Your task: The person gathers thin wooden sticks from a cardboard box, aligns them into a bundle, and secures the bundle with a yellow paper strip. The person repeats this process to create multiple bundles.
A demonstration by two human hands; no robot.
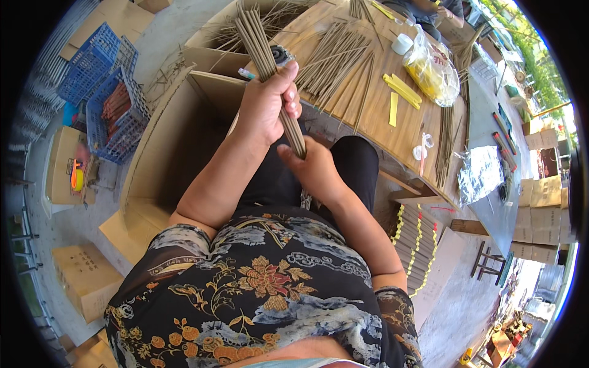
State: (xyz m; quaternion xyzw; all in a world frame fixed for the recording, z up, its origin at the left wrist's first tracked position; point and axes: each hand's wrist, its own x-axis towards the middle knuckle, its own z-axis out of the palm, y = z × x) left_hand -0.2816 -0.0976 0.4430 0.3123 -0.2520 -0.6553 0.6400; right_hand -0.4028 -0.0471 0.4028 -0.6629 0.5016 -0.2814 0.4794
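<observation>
A bundle of thin grey-brown sticks [256,46], which look like incense sticks, slants across in front of me above my lap. My left hand [270,101] is closed around its middle, thumb on top. At the bundle's lower end my right hand [314,170] is closed too, its thumb against the sticks and its other fingers mostly hidden. Beyond them, more such sticks [334,61] lie spread in a loose pile on the wooden table [374,132]. Behind my left wrist is a small object with a white and teal end [246,73], partly hidden.
An open cardboard box [162,132] stands at my left, near blue plastic crates [113,119]. Yellow strips [402,92], a plastic bag with yellow contents [432,70] and a clear wrapper [481,175] lie to the right. Another person [451,15] sits across the table.
</observation>
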